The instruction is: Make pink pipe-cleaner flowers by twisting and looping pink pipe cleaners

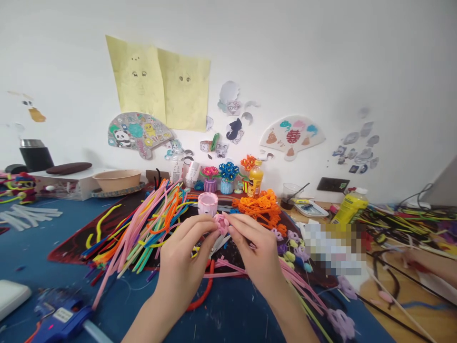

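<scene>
Between the fingertips of both hands is a small pink pipe-cleaner flower (222, 223), its petals looped in a ring. My left hand (185, 252) pinches it from the left, and my right hand (255, 243) pinches its right side. Just behind the fingers stands a pink pipe-cleaner pot (207, 204). Loose pink pipe cleaners (228, 272) lie under the hands, with a red one (205, 293) curving beside my left wrist. What lies directly beneath the fingers is partly hidden.
A blue glue gun (64, 317) lies at front left. Bundled coloured pipe cleaners (139, 228) spread left of the hands. Orange pipe-cleaner flowers (260, 209), an orange drink bottle (255, 180) and potted flowers (228, 178) stand behind. Another person's hand (428, 262) is at far right.
</scene>
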Available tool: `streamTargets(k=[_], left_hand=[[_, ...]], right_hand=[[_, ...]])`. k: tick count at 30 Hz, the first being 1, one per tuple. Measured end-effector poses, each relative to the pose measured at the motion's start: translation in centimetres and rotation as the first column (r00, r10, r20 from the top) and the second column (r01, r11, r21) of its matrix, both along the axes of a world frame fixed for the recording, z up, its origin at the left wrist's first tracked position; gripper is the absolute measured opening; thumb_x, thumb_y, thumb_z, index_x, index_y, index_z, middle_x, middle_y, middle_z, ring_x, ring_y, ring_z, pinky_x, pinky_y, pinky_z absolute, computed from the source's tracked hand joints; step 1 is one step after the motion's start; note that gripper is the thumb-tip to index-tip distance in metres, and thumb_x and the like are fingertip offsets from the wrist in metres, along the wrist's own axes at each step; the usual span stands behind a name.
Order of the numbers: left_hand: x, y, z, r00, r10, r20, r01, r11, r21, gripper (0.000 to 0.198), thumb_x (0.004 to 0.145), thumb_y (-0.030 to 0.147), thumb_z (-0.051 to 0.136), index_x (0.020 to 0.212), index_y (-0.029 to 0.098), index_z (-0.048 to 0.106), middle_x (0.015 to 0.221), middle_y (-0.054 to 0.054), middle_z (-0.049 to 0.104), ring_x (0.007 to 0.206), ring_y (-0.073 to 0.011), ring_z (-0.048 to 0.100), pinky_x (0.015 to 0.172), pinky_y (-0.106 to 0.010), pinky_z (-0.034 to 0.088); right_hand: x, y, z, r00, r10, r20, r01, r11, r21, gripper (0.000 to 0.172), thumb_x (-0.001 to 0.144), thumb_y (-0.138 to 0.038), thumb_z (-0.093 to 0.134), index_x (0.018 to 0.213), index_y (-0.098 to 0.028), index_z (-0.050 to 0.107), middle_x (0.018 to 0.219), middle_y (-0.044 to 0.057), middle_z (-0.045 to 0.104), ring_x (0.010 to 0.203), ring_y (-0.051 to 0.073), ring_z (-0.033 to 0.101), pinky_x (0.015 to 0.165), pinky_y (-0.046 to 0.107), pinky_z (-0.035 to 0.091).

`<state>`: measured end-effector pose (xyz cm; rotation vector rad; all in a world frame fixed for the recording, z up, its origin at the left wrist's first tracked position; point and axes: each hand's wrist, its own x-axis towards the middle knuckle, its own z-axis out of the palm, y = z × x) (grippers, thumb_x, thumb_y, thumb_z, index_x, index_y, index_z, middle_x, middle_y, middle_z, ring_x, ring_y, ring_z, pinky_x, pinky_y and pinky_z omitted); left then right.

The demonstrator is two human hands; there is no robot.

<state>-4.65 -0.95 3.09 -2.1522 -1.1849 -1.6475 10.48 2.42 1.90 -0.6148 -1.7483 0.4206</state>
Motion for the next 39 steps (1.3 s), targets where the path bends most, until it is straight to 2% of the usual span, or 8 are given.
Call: streamTargets(k=[4,8,13,16,25,30,34,39], left_hand=[[-0.3,0.0,0.2,1.000,-0.022,0.015,0.022,0.999,-0.043,0.010,0.085,0.009,0.057,0.087,0.018,0.061,0.089,-0.002,0.069,0.083,-0.0122,0.065,0.076,-0.020,0.048],[-0.5,-0.1,0.2,0.998,-0.041,0.037,0.045,0.993,-0.109,0.009,0.086,0.011,0.057,0.086,0.018,0.061,0.083,0.001,0.069,0.074,-0.0104,0.063,0.069,-0.019,0.048],[-0.7,-0.1,0.1,0.997,-0.060,0.057,0.069,0.983,-0.168,0.006,0.086,0.013,0.057,0.085,0.018,0.061,0.082,0.000,0.068,0.071,-0.0106,0.062,0.065,-0.020,0.048],[-0.7,0.0,0.0,0.997,-0.075,0.036,0.080,0.981,-0.177,0.007,0.086,0.012,0.057,0.085,0.017,0.062,0.083,0.000,0.068,0.074,-0.0112,0.063,0.068,-0.020,0.048],[-0.6,0.0,0.0,0.994,-0.111,0.018,0.113,0.978,-0.175,0.010,0.085,0.009,0.056,0.085,0.017,0.061,0.083,-0.001,0.068,0.074,-0.0112,0.063,0.068,-0.020,0.048],[-0.6,0.1,0.1,0.991,-0.127,0.034,0.131,0.981,-0.143,0.009,0.085,0.010,0.057,0.083,0.017,0.060,0.087,-0.002,0.068,0.083,-0.0129,0.064,0.075,-0.021,0.049],[-0.5,0.1,0.1,0.993,-0.119,0.027,0.121,0.983,-0.141,0.009,0.085,0.010,0.057,0.083,0.018,0.061,0.086,-0.002,0.068,0.079,-0.0128,0.063,0.070,-0.021,0.049],[-0.4,0.0,0.1,0.996,-0.088,0.022,0.091,0.987,-0.130,0.009,0.085,0.009,0.057,0.084,0.018,0.061,0.085,-0.002,0.068,0.075,-0.0124,0.063,0.068,-0.021,0.049]], right_hand=[[0.5,0.4,0.1,0.989,0.092,-0.114,-0.107,0.985,-0.136,0.017,0.088,-0.022,0.061,0.096,-0.023,0.075,0.090,0.006,0.072,0.082,0.018,0.066,0.073,0.029,0.053],[0.9,0.5,0.2,0.974,0.096,-0.204,-0.132,0.976,-0.171,0.004,0.079,-0.024,0.071,0.081,-0.021,0.074,0.078,0.004,0.069,0.075,0.017,0.064,0.066,0.026,0.051],[0.9,0.4,0.4,0.961,0.202,-0.189,-0.244,0.940,-0.237,0.013,0.075,-0.029,0.075,0.082,-0.020,0.070,0.079,0.003,0.066,0.064,0.014,0.059,0.059,0.026,0.050],[0.9,0.3,0.5,0.969,0.204,-0.142,-0.233,0.944,-0.233,0.013,0.074,-0.029,0.076,0.077,-0.019,0.068,0.075,0.001,0.064,0.061,0.012,0.057,0.057,0.025,0.048],[1.1,0.8,0.0,0.959,0.233,-0.159,-0.258,0.952,-0.164,0.010,0.074,-0.022,0.076,0.070,-0.020,0.067,0.071,0.001,0.063,0.070,0.015,0.060,0.064,0.027,0.049],[1.1,1.0,0.0,0.964,0.203,-0.170,-0.220,0.972,-0.084,0.004,0.075,-0.020,0.075,0.074,-0.022,0.071,0.089,0.005,0.067,0.087,0.020,0.063,0.080,0.034,0.050],[1.1,0.9,0.1,0.952,0.215,-0.219,-0.240,0.966,-0.094,0.008,0.077,-0.014,0.072,0.076,-0.023,0.072,0.082,0.004,0.070,0.082,0.020,0.065,0.077,0.034,0.052],[1.0,0.7,0.1,0.938,0.258,-0.230,-0.293,0.947,-0.130,0.008,0.077,-0.014,0.072,0.076,-0.022,0.071,0.084,0.004,0.068,0.085,0.019,0.063,0.079,0.034,0.050]])
